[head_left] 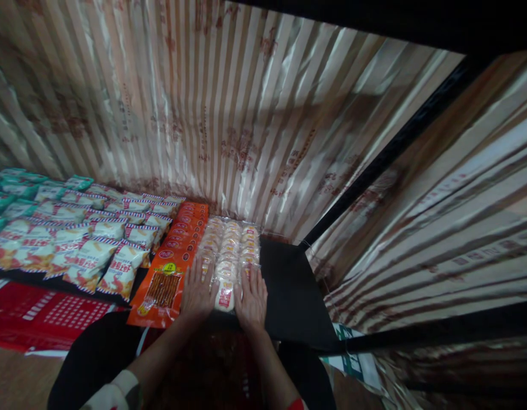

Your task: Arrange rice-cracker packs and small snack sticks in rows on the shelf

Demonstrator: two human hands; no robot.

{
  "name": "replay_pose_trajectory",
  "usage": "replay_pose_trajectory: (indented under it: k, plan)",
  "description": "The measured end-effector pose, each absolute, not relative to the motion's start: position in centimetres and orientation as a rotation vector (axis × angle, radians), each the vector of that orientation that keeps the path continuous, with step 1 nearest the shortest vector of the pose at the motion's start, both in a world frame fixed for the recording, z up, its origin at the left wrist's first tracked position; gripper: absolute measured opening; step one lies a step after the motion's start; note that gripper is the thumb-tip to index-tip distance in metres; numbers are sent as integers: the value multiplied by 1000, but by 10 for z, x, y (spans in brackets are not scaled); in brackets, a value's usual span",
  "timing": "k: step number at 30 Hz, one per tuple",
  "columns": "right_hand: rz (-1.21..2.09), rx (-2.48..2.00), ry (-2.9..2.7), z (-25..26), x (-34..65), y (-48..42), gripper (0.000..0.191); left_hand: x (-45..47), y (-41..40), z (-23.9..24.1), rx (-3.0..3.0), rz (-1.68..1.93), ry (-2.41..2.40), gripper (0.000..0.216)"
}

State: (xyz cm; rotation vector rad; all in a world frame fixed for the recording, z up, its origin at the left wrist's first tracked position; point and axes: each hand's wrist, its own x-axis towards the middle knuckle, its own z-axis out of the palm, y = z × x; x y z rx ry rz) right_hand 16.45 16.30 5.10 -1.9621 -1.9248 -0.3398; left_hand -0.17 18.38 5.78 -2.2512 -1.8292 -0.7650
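- Far left, teal packets (15,188) and striped white snack bags (92,250) lay in rows on the black shelf (293,296).
- An orange packets row (178,245) sat just beside them.
- Next came the clear packs of pale round cakes (231,242), shiny and stacked in rows.
- The left hand (197,290) and right hand (251,296) rested flat and spread on the front packs, gripping nothing.

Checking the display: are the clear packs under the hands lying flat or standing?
Lying flat: clear packs overlap in rows on the black shelf.
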Motion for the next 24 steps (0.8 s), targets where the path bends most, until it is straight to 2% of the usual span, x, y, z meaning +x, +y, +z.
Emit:
replay_pose_trajectory:
  k: [24]
  plan:
    - [-310, -1990, -1961, 58, 156, 167, 51, 4, 185, 64, -2284, -668, -1824, 51]
